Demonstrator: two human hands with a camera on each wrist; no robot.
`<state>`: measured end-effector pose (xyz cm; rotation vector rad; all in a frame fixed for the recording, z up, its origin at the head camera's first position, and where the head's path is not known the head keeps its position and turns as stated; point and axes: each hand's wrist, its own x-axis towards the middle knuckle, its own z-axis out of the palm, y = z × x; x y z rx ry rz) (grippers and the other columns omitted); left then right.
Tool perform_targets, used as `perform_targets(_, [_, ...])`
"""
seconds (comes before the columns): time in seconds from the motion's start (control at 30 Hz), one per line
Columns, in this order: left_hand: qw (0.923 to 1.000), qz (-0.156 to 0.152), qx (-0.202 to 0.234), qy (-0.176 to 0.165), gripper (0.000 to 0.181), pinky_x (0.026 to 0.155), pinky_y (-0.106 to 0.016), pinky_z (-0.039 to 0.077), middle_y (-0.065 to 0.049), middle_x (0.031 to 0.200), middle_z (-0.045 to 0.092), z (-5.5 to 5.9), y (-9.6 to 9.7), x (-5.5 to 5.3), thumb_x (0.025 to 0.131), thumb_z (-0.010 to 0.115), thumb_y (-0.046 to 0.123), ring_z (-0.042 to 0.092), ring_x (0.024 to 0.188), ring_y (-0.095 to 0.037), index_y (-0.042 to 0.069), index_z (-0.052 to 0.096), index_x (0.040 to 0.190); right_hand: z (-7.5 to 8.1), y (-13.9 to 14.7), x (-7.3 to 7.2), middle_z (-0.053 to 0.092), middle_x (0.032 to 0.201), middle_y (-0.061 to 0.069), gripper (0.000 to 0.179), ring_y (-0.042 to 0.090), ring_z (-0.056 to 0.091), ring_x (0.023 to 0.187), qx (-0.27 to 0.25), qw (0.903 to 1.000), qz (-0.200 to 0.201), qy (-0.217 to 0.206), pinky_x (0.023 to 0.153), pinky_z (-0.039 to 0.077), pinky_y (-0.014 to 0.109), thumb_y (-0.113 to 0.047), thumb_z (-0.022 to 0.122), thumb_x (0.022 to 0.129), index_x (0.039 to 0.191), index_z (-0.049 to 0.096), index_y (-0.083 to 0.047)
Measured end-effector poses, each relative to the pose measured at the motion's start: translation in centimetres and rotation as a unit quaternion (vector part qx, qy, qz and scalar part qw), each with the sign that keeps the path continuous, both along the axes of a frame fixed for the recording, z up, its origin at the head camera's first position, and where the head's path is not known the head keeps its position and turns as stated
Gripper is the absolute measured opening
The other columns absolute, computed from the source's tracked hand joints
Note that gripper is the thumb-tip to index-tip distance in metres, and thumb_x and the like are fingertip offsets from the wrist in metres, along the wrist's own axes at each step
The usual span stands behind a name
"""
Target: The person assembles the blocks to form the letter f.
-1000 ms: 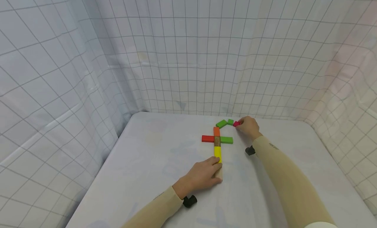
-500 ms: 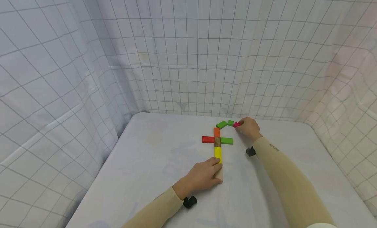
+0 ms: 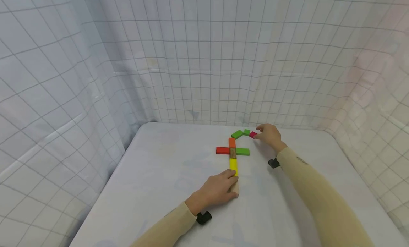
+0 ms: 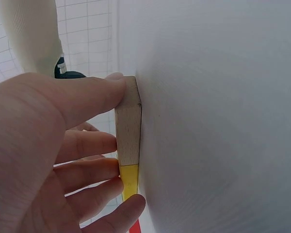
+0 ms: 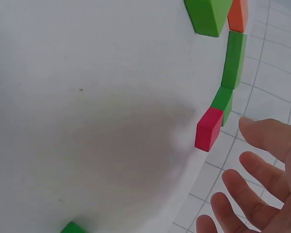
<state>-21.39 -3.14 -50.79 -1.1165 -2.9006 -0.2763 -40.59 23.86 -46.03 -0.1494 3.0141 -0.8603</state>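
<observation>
My left hand (image 3: 216, 187) rests against a plain wooden block (image 3: 235, 189) and the yellow block (image 3: 233, 164) ahead of it; thumb at the wooden block's near end, fingers along both. Past them lie a brown block (image 3: 233, 153), a red block (image 3: 222, 150) and green block (image 3: 243, 152) at its sides, and an orange block (image 3: 232, 142). A curve continues with a long green block (image 3: 237, 134), a small green block (image 3: 247, 132) and a pinkish-red block (image 3: 252, 135). Just right of that last block, my right hand (image 3: 269, 135) has fingers spread, holding nothing.
A white cloth-covered table (image 3: 153, 176) carries the blocks. Grid-patterned curtains (image 3: 204, 62) stand at the back and both sides. Another green block (image 5: 73, 227) peeks in at the bottom of the right wrist view.
My right hand has let go of the pinkish-red block and spread its fingers, moving slightly right. The left hand keeps its place on the blocks, while the head view has shifted a little.
</observation>
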Motion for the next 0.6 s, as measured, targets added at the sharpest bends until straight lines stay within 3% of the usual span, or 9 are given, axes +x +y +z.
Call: perform_targets(0.6, [1.0000, 0.003, 0.000, -0.002, 0.056, 0.095, -0.030, 0.051, -0.002, 0.146, 0.049, 0.3, 0.1, 0.2, 0.095, 0.068, 0.044, 0.046, 0.134, -0.013, 0.013, 0.059, 0.140, 1.1, 2.1, 3.5, 0.063, 0.128, 0.020, 0.047, 0.038, 0.057, 0.113, 0.010, 0.9986, 0.012, 0.051, 0.087, 0.047, 0.054, -0.030, 0.073, 0.091, 0.132, 0.065, -0.008])
